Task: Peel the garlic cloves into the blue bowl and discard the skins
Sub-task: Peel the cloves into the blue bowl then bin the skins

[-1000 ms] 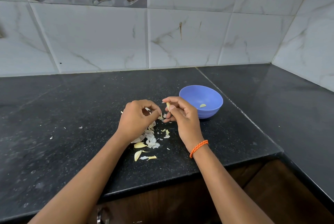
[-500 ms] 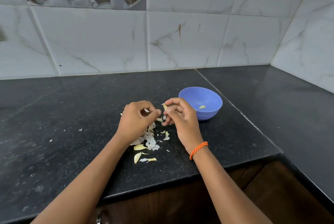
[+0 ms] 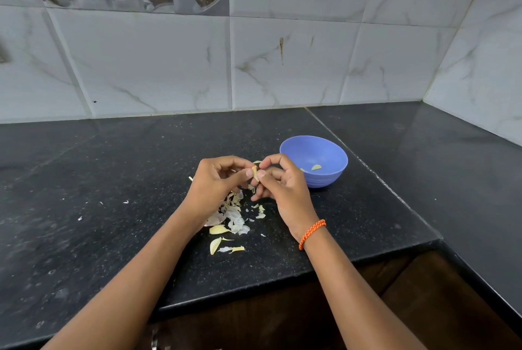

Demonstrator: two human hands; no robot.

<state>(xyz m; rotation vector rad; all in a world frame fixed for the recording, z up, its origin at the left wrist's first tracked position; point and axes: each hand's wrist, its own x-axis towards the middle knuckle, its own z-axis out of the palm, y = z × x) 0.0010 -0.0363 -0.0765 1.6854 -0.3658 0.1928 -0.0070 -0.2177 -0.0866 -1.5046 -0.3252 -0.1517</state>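
1. Pale garlic clove (image 3: 255, 173), upright, pinched between both hands' fingertips.
2. Blue bowl (image 3: 324, 152) just right, holding peeled cloves (image 3: 316, 167).
3. Papery skins (image 3: 233, 215) heaped on counter below.

There is 1 view, from a camera worn on the person's head. It looks forward and down across a black counter (image 3: 113, 208) toward a tiled wall (image 3: 169, 67) that turns a corner at the right. Both forearms enter from the bottom edge, and the 2 hands meet near the frame's centre, close to the lens.
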